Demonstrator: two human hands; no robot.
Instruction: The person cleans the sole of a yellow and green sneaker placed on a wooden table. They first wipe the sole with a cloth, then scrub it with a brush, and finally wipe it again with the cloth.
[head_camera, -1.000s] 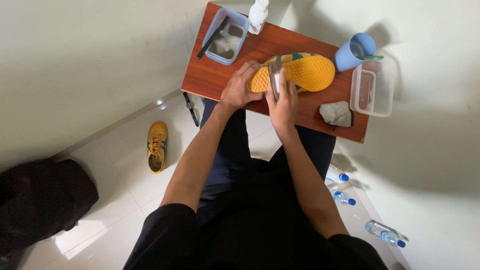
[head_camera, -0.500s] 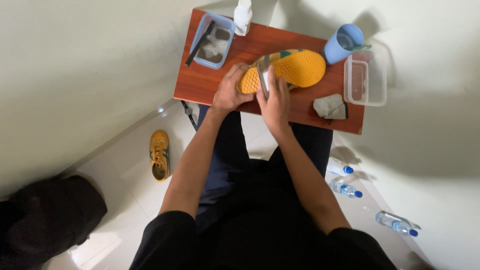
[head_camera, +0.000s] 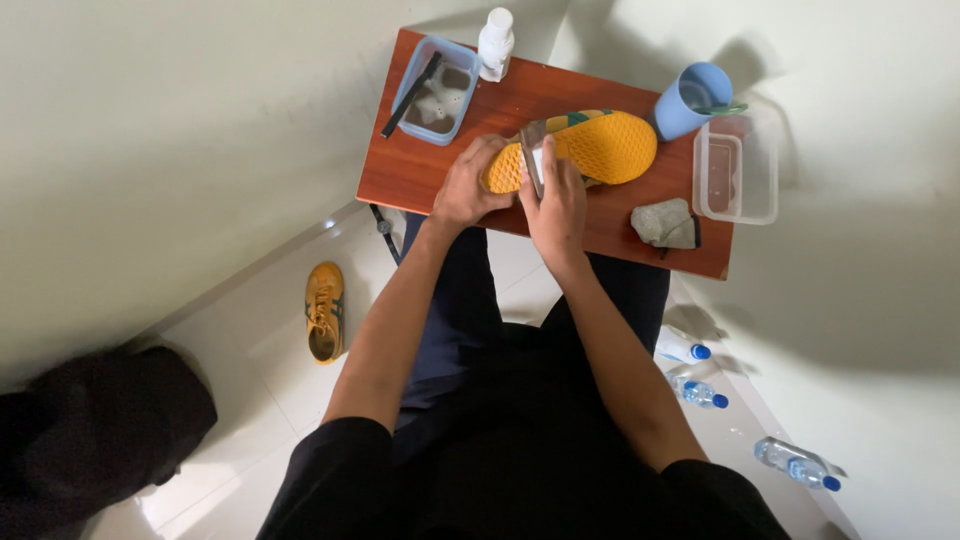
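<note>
Head view: the yellow shoe (head_camera: 600, 145) lies sole-up, upper centre on my worktop (head_camera: 420, 170), long axis running left-right. My left hand (head_camera: 468, 188) clamps its near end; my right hand (head_camera: 556, 195) closes on a grey brush (head_camera: 532, 160) across the sole. Blue cup (head_camera: 690, 100) beyond, grey cloth (head_camera: 665, 222) right.

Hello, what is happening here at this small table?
A seated person holds a yellow shoe sole-up on a small wooden table. The left hand steadies its heel end, while the right hand presses a flat scraper-like tool against the sole. Around it stand a blue tray with a brush, a white bottle, a blue cup, a clear container and a grey cloth. A second shoe lies on the floor.
</note>
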